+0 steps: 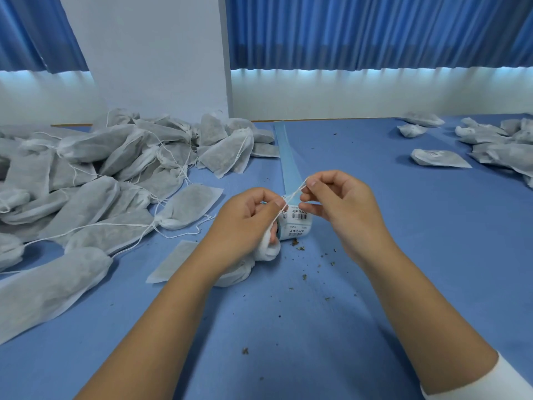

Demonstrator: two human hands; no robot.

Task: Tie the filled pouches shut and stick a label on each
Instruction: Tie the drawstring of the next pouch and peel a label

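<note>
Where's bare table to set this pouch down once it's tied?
Widest bare patch: the blue table between the backing strip and the pouches at right. Also bare, bar crumbs, between the forearms. The left is crowded: the pouch pile and its strings reach almost to the left hand.

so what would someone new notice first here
First the hands at the centre: the left hand and right hand pinch a string between them over a pouch on the blue table. Then the big heap of pouches on the left, and the label roll just behind the hands.
</note>
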